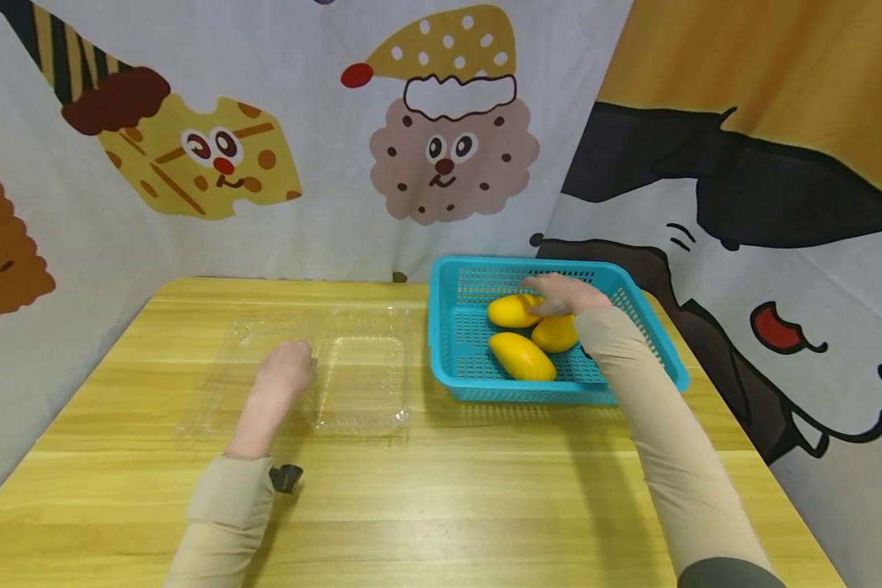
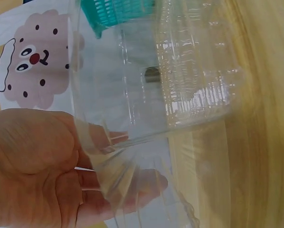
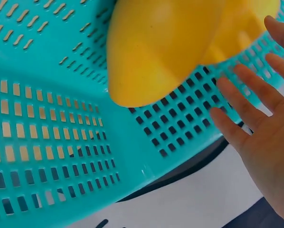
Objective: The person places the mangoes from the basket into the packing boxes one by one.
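Observation:
A clear plastic clamshell box [image 1: 363, 382] lies opened flat on the table, its two halves side by side. My left hand [image 1: 285, 371] is at the fold between them; the left wrist view shows thumb and fingers on either side of the plastic edge, gripping it. Three yellow mangoes, one at the back [image 1: 510, 311], one in front [image 1: 523, 357] and one to the right [image 1: 556, 335], lie in a blue plastic basket [image 1: 441, 327]. Over the basket hovers my right hand [image 1: 562, 294], fingers spread, holding nothing. The right wrist view shows it beside a mango [image 3: 156, 52].
The wooden table [image 1: 441, 506] carries the box at left and the basket at right. A printed curtain [image 1: 323, 229] hangs right behind the table's back edge and along its sides.

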Tool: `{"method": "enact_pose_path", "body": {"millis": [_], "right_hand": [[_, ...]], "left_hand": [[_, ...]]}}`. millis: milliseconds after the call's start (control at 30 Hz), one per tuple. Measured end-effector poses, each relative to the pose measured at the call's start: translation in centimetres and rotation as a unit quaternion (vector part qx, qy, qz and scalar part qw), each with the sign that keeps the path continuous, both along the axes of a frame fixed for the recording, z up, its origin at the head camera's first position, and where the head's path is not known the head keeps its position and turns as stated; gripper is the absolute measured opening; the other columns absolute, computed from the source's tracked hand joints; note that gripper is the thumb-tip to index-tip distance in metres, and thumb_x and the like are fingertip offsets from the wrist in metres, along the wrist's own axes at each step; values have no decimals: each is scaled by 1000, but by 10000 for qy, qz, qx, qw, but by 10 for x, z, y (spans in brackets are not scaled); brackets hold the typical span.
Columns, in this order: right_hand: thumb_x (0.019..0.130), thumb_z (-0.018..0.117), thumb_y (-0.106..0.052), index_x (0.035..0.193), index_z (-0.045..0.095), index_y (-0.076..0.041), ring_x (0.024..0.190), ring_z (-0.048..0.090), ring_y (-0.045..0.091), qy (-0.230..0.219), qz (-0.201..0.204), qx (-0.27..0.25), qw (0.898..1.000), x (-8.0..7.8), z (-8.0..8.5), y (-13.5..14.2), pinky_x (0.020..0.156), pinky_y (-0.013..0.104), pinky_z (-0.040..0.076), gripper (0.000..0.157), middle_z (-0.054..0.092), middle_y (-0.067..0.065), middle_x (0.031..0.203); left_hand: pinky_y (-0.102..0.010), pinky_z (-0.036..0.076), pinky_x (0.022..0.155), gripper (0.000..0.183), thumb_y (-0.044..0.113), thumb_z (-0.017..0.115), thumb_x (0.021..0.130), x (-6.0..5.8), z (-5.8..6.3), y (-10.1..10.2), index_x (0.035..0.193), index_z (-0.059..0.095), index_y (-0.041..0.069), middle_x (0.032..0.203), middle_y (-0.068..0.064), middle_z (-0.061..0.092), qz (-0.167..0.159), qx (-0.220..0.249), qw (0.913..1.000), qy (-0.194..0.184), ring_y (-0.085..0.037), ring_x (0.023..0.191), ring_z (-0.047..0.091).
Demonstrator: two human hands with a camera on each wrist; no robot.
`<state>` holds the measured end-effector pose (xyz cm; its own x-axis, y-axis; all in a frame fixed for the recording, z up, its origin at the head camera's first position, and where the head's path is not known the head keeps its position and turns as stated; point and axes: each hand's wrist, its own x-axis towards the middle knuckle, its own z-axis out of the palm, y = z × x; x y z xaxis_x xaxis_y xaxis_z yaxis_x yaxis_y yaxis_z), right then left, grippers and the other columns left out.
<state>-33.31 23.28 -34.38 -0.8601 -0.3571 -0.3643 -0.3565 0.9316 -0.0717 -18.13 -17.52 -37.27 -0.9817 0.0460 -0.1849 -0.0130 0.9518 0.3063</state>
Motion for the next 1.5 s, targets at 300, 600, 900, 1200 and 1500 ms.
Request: {"method": "enact_pose_path", "body": {"millis": [300,600,900,1200,1500], "right_hand": [[91,62,-27,147,35,-20,136,35,44,165,138,443,9988,0,-16,-15,106,65,34,63,31,19,153],[85,65,-19,146,35,-22,126,45,43,234,257,388,9986,0,-34,-24,98,61,43,68,36,19,146],[87,64,-21,148,29,-23,139,30,43,-177,204,231,9994,-1,-41,-25,103,66,36,71,26,20,155],[83,70,-25,145,32,-19,128,44,39,-108,512,231,9984,-1,-36,-25,100,61,41,73,41,20,145],[78,76,-31,139,37,-22,103,55,29,296,525,-5,9982,0,-24,-24,82,48,48,73,56,12,128]], "left_hand": [[-29,47,50,22,9,51,95,0,1,-2,88,61,-9,75,-18,61,-24,25,9999,121,-22,60,53],[-33,52,55,23,10,51,95,-2,0,-3,94,62,-11,85,-24,65,30,45,9999,102,-26,65,57],[-27,46,51,24,11,52,95,-1,0,-2,95,62,-10,78,-18,63,43,97,9999,62,-22,61,53],[-21,39,45,26,11,51,96,0,0,-2,99,61,-12,71,-13,58,69,168,9998,-43,-16,54,46],[-21,39,45,26,12,51,96,-3,-2,-4,100,61,-12,73,-14,59,43,140,9998,-120,-15,54,45]]}}
